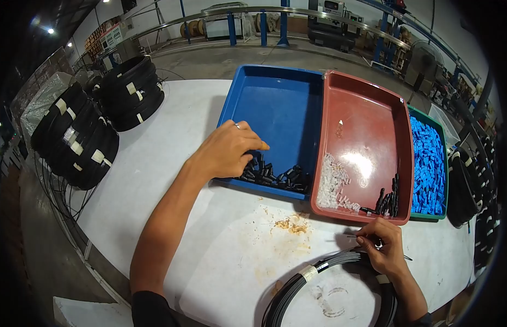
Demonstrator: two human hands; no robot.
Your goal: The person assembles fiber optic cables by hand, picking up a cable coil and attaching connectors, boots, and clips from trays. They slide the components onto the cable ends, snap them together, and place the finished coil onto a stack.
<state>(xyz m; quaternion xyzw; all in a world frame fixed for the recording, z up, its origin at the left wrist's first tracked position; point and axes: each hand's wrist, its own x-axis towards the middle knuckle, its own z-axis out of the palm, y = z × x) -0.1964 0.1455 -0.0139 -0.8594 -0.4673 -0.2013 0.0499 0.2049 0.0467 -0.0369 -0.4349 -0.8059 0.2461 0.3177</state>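
My left hand (231, 147) reaches over the near left side of the blue tray (275, 103). Its thumb and index finger are apart, with nothing visible between them. Just below and beside the fingers lies a pile of small black connector-like pieces (286, 180). In front of the red tray, my right hand (382, 245) pinches a thin black cable end (351, 236), whose tip sticks out to the left. That hand is just above a coil of black cable (286, 297) bound with white tape, lying on the white table (210, 250).
The red tray (368, 120) holds clear small pieces (330, 188) and black ones (389, 199). Beside it, a green tray (440, 217) is full of blue pieces (428, 169). Stacked black cable coils (76, 139) stand at left. Brownish crumbs (292, 224) lie on the table.
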